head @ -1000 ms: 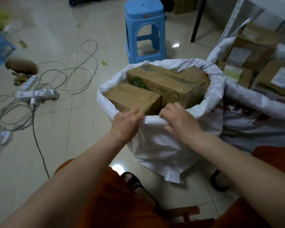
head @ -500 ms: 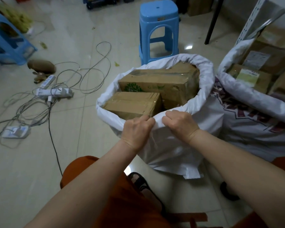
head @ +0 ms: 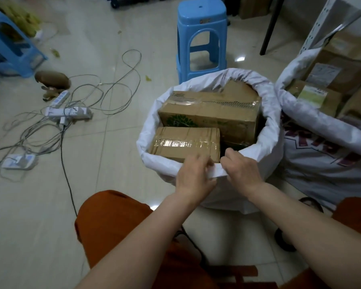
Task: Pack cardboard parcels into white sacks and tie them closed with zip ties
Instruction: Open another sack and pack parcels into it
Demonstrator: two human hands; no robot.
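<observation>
Both hands grasp the near rim of the white sack (head: pixel 265 113), left hand (head: pixel 194 176) and right hand (head: pixel 241 171) side by side. Cardboard parcels (head: pixel 208 113) fill it on a glossy tiled floor (head: pixel 40 215), near a blue stool (head: pixel 201 38), tangled cables (head: pixel 75 105) and power strips (head: pixel 68 112).

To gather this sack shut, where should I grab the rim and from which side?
Grip the sack's rolled rim, from outside and above, starting on the near edge where left hand and right hand pinch it. The boxes sit just under the rim, leaving little slack.
</observation>
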